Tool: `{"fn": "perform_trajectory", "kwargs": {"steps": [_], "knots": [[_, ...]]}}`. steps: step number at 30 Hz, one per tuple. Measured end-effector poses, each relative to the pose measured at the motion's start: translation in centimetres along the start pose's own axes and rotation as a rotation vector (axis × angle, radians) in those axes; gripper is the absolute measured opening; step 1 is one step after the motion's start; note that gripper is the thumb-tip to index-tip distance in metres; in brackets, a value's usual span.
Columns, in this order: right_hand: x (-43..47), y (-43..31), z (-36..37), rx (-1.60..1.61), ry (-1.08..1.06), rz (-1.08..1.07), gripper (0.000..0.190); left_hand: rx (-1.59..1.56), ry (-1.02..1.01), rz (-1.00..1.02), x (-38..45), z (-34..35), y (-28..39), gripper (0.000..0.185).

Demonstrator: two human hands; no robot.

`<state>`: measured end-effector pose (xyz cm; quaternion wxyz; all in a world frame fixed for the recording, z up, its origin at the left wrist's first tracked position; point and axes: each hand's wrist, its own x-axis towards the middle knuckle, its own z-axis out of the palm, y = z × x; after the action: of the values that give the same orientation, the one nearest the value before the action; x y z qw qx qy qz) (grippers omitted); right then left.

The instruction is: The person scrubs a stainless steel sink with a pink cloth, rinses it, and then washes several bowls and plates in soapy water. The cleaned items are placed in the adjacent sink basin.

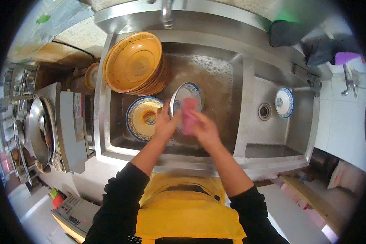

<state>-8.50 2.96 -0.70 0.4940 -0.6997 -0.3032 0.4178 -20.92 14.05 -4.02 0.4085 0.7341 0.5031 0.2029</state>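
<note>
Over the left basin of a stainless steel sink (243,122), my left hand (165,123) grips the rim of a blue-and-white patterned bowl (187,88), which is tilted. My right hand (206,129) holds a pink cloth or sponge (189,117), blurred, against the inside of this bowl. Left of my left hand lies another blue-rimmed bowl (137,122) with orange residue inside. Behind it a tall stack of yellow-brown bowls (134,62) leans in the basin. Murky water with foam (212,65) surrounds them.
A faucet (167,16) juts over the back edge. The right basin holds a blue-and-white bowl (284,102) near its drain (264,111). Dark gloves or cloths (283,33) hang at the back right. A metal wok or lid (38,131) stands at the left.
</note>
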Motion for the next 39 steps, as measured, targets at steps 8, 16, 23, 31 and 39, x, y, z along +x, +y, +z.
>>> {"fn": "perform_trajectory", "kwargs": {"steps": [8,16,23,31,39], "knots": [[-0.8,1.4,-2.5,-0.94,-0.105,-0.566,0.041,-0.54,-0.669,-0.674,6.3,-4.7,4.1,0.041],[0.5,0.1,-0.7,-0.652,-0.197,-0.414,0.046,-0.981,-0.245,-0.717,1.7,0.3,1.5,0.046],[2.0,1.3,-1.3,-0.65,-0.266,-0.391,0.051,-0.774,-0.028,-0.561,0.7,1.8,3.0,0.048],[1.3,0.3,-4.4,-0.457,-0.377,-0.162,0.034,-0.717,-0.538,-0.778,4.9,-3.1,7.1,0.06],[1.4,0.9,-5.2,0.952,0.205,0.331,0.031,-0.994,-0.381,-0.775,3.4,0.4,2.0,0.052]]}}
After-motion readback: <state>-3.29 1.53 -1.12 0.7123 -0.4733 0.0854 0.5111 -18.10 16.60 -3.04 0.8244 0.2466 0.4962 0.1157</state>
